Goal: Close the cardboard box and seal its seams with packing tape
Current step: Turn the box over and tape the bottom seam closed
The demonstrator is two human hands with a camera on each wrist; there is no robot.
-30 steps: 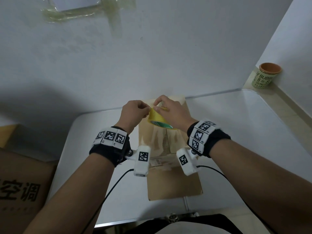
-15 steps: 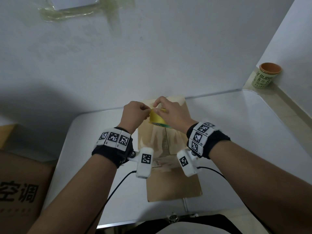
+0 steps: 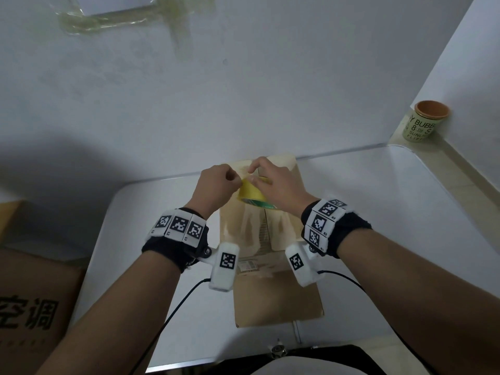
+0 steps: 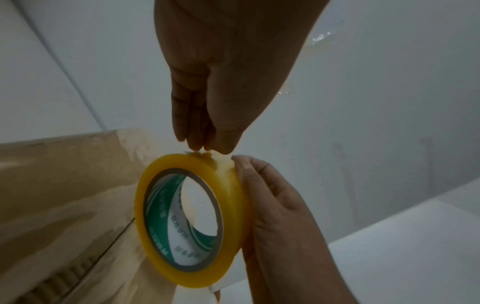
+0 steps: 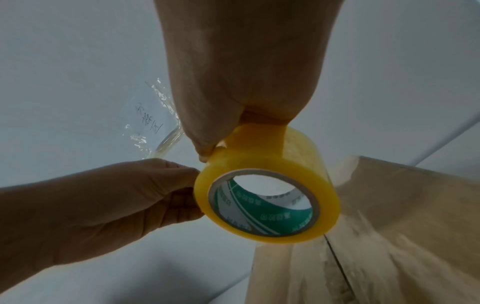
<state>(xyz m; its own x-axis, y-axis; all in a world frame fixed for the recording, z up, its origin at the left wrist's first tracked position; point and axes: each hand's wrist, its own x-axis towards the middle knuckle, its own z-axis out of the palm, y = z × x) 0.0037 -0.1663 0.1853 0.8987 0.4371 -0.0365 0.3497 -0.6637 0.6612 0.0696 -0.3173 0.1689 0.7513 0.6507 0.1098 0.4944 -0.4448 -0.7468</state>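
A brown cardboard box (image 3: pixel 278 301) lies on the white table (image 3: pixel 378 212) with its top flaps down and a centre seam (image 5: pixel 335 259) showing. Just above its far end both hands hold a yellow roll of packing tape (image 3: pixel 250 192) with a green-printed core. My right hand (image 3: pixel 259 174) grips the roll from the right, its fingers curled over the outer band (image 5: pixel 259 156). My left hand (image 3: pixel 230 180) is curled at the roll's left side, and its fingertips (image 4: pixel 205 147) pinch at the tape's edge on top of the roll (image 4: pixel 182 216). No strip is pulled out.
A green paper cup (image 3: pixel 424 123) stands on the ledge at the far right. A large brown carton (image 3: pixel 32 307) with black characters sits left of the table. The white wall behind has a sheet taped to it (image 3: pixel 121 12). Black cables (image 3: pixel 178 301) hang from my wrists.
My left wrist has edged slightly right and the roll has turned a little between my hands. Both hands stay on the roll above the box.
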